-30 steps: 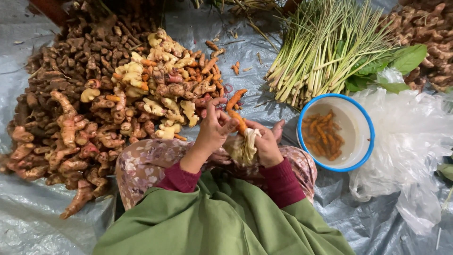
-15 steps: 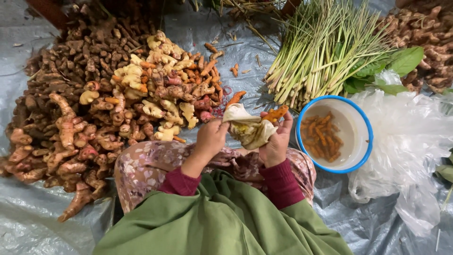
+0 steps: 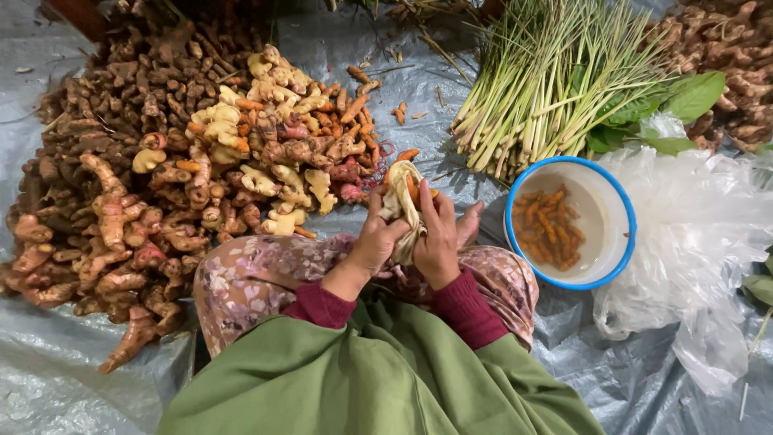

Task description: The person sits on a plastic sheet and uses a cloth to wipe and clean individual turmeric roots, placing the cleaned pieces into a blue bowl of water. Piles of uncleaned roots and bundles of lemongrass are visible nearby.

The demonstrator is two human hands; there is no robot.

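Quick count from where I'm sitting: one blue-rimmed white bowl (image 3: 615,211), one bundle of lemongrass stalks (image 3: 555,80), one clear plastic bag (image 3: 692,242), one pale cloth (image 3: 400,211) in my two hands. Two heaps of roots: the big pile (image 3: 153,177) on my left, a smaller one (image 3: 737,56) top right. Roots themselves? Too many to count.

Top: we wore a loose olive-green garment that draped in soft folds over our chest and lap.
Sleeves: ours were dark maroon, ribbed at the cuffs and snug at both wrists.
Legs: we had on a pink and cream floral-print cloth, stretched over both knees.
Hands: our left hand (image 3: 372,242) and right hand (image 3: 439,238) were bare, without gloves.
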